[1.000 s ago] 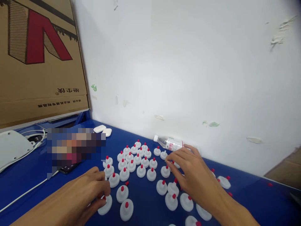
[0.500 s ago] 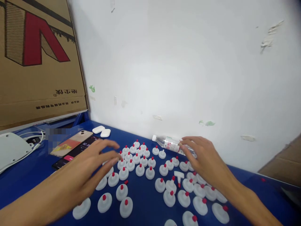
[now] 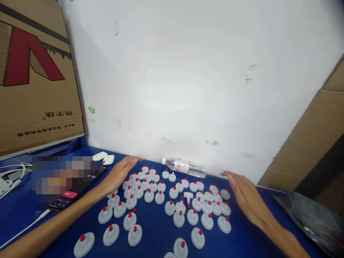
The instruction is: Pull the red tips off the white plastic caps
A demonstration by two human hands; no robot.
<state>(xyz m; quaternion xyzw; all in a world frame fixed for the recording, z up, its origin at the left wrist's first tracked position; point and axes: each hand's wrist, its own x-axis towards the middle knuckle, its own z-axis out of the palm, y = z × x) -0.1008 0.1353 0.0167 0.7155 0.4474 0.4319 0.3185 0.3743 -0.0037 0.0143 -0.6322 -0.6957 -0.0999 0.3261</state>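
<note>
Many white round nozzle caps with red tips (image 3: pixel 145 185) stand spread over the blue tabletop, in a looser group on the right too. One nozzle cap (image 3: pixel 172 177) near the back has no red tip. A white T-shaped piece with a red end (image 3: pixel 188 197) lies among the right-hand caps. My left hand (image 3: pixel 122 172) is at the left edge of the caps, fingers stretched toward the wall, holding nothing. On the right side, my right hand (image 3: pixel 242 191) is extended beside the outermost caps, its fingers straight and nothing in them.
A clear plastic bottle (image 3: pixel 185 167) lies against the white wall. At left are a phone (image 3: pixel 77 186) with a cable, white earphone cases (image 3: pixel 108 159) and a large cardboard box (image 3: pixel 40 100). A dark plastic bag (image 3: pixel 309 218) and more cardboard (image 3: pixel 303 139) are at right.
My left hand has drawn off the caps to their left edge, and its fingers have straightened. My right hand has moved right, away from the bottle. The view has turned slightly right.
</note>
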